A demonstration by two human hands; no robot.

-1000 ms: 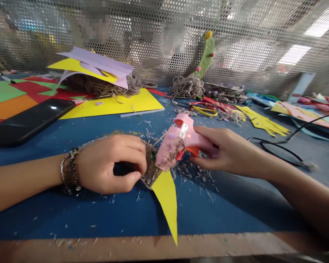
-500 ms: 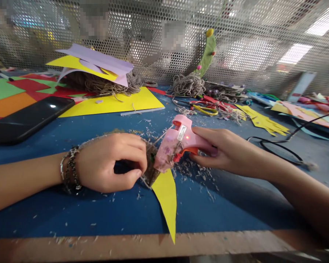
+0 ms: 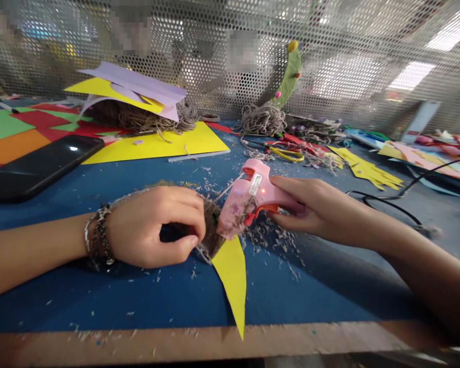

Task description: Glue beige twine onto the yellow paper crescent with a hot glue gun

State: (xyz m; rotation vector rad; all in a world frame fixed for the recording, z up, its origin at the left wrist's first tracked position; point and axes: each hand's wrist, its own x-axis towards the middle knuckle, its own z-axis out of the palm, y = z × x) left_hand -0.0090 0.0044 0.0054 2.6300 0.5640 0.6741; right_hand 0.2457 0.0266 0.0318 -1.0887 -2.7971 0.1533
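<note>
My right hand (image 3: 314, 209) grips a pink hot glue gun (image 3: 239, 202) by its handle, with a small light lit on its side. The gun's nozzle end points down over a brown craft piece (image 3: 211, 237), partly hidden behind my left hand. My left hand (image 3: 159, 227) is closed in a pinch, with a thin strand of twine (image 3: 203, 251) at its fingertips, beside the brown piece. A pointed yellow paper strip (image 3: 233, 281) extends from the brown piece toward the table's front edge. Whether the nozzle touches the piece, I cannot tell.
A black phone (image 3: 42, 166) lies at left near coloured papers. Twine bundles (image 3: 262, 120), yellow-handled scissors (image 3: 287, 154) and a clear glue stick (image 3: 199, 155) lie farther back. At right runs a black cable (image 3: 383, 202). A perforated metal screen (image 3: 199, 66) stands behind the table.
The glue gun and my right hand have shifted very slightly. My left hand and the yellow paper strip stay almost in place.
</note>
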